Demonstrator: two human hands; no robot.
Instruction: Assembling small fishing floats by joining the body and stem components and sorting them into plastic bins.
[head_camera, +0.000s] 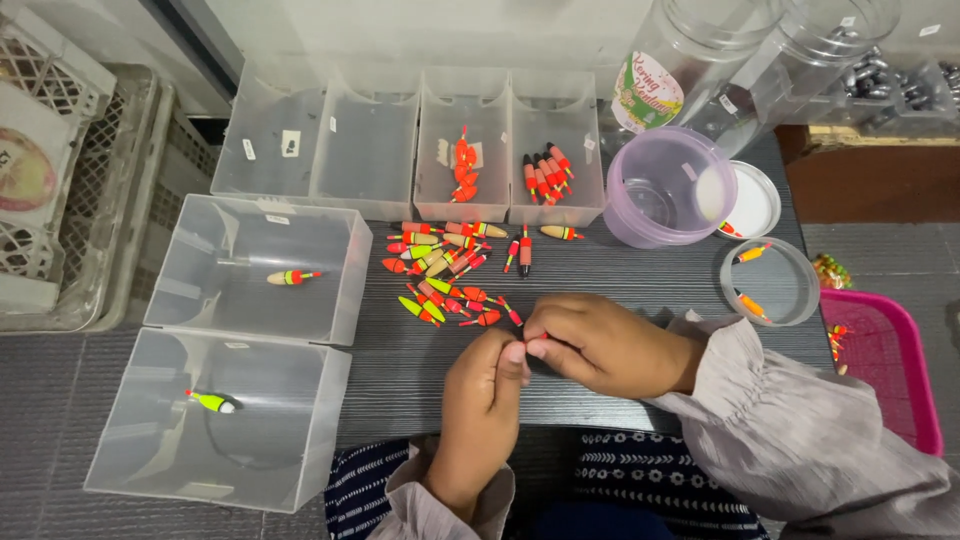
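- My left hand (487, 378) and right hand (590, 340) pinch together over the dark table (620, 270); what they hold is hidden.
- The pile of fishing floats (445, 272) lies just beyond my fingers.

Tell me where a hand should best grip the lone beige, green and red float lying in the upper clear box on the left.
Probably at the thick beige and green body of the float, coming straight down through the open top of the clear box. It lies flat and alone on the floor, and its red stem end looks too thin to pinch.
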